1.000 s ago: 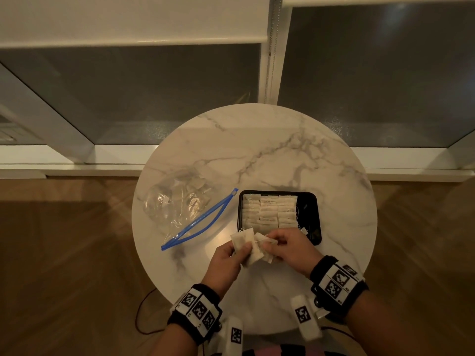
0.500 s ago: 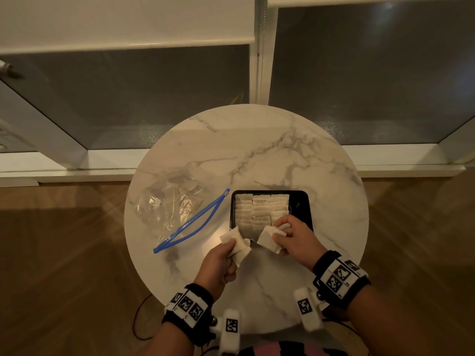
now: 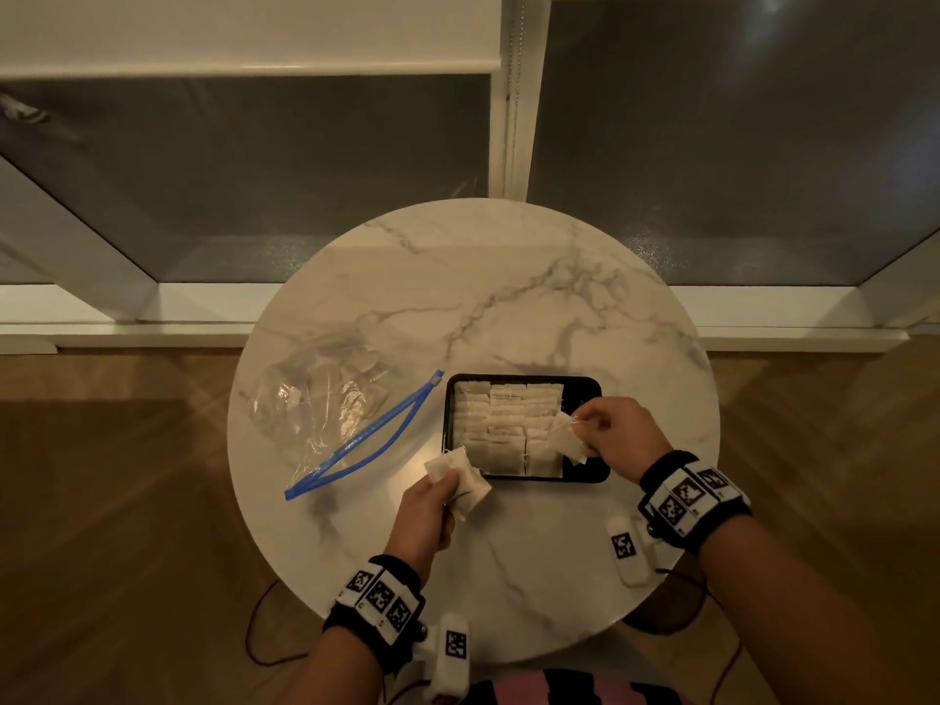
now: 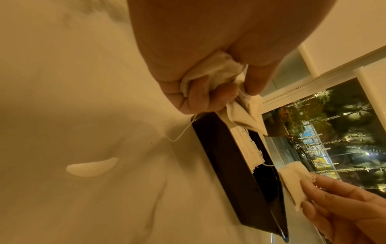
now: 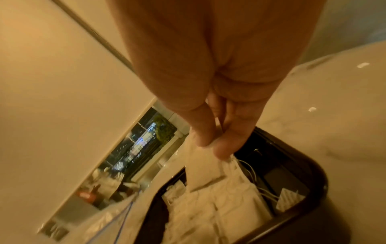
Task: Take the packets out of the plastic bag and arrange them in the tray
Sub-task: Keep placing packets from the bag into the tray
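Observation:
A black tray (image 3: pixel 594 386) on the round marble table (image 3: pixel 508 297) holds rows of white packets (image 3: pixel 501 424). My right hand (image 3: pixel 610 432) pinches one white packet (image 3: pixel 567 440) over the tray's right side; the right wrist view shows that packet (image 5: pixel 205 168) hanging from the fingertips above the rows. My left hand (image 3: pixel 432 506) grips a small bunch of packets (image 3: pixel 458 478) just off the tray's near left corner, also visible as packets (image 4: pixel 217 71) in the left wrist view. The clear plastic bag (image 3: pixel 315 399) with a blue zip strip (image 3: pixel 376 440) lies to the left.
A window sill (image 3: pixel 152 328) and dark window panes run behind the table. Wooden floor (image 3: pixel 101 501) surrounds it. Cables (image 3: pixel 259 648) trail on the floor near the table's front edge. Bare marble lies at the back and front of the tabletop.
My right hand carried one packet away from the left hand's bunch, moving right and forward over the tray. The left hand stayed beside the tray's near left corner with its packets.

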Demonstrator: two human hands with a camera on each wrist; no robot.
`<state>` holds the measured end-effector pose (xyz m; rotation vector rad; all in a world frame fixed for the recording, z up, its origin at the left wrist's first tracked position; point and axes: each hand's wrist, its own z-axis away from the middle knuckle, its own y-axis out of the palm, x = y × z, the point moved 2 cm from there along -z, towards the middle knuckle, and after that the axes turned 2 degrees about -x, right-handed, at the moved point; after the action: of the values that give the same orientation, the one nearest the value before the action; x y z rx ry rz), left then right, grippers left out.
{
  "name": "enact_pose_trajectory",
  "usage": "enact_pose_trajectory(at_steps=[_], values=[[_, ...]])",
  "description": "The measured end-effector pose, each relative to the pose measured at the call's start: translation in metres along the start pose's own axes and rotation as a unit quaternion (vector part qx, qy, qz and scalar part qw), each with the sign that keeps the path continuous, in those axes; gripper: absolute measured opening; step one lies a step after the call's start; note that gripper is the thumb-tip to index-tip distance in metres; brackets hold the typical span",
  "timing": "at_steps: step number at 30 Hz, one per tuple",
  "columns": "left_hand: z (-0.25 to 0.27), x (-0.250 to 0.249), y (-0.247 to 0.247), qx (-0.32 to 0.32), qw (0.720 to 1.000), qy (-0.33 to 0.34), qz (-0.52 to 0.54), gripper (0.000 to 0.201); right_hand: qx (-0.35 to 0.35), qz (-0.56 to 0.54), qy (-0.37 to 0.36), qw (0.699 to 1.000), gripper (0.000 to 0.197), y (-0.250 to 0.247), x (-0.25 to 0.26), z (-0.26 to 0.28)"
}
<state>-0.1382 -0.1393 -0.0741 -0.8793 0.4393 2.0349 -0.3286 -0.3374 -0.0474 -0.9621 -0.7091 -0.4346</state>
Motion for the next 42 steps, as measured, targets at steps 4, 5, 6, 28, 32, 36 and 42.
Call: enact_pose_trajectory(at_steps=[4,5,6,28,32,36,42], values=[[-0.006,0.001,0.000,-0.032,0.999,0.013,0.022,0.027,0.061,0.102,-0.033,0.992,0.008,0.012,0.006,-0.009],[-0.008,0.002,-0.001,-0.039,0.999,0.014,0.025,0.026,0.073,0.124,-0.037,0.989,0.008,0.016,0.006,-0.012],[-0.009,0.002,-0.001,-0.044,0.999,0.014,0.027,0.025,0.084,0.145,-0.041,0.985,0.009,0.019,0.005,-0.015],[-0.015,-0.002,0.003,-0.074,0.997,0.010,0.023,0.026,0.127,0.237,-0.073,0.960,0.012,0.056,-0.013,-0.034],[-0.014,-0.003,0.004,-0.073,0.997,0.007,0.025,0.025,0.125,0.246,-0.071,0.959,0.019,0.055,-0.011,-0.035],[-0.009,-0.007,0.004,-0.052,0.998,0.013,0.025,0.024,0.078,0.253,-0.096,0.959,0.023,0.044,-0.002,-0.031],[-0.002,-0.023,0.013,0.040,0.996,0.028,0.074,0.022,0.110,-0.035,-0.070,0.991,0.018,0.038,0.031,-0.003]])
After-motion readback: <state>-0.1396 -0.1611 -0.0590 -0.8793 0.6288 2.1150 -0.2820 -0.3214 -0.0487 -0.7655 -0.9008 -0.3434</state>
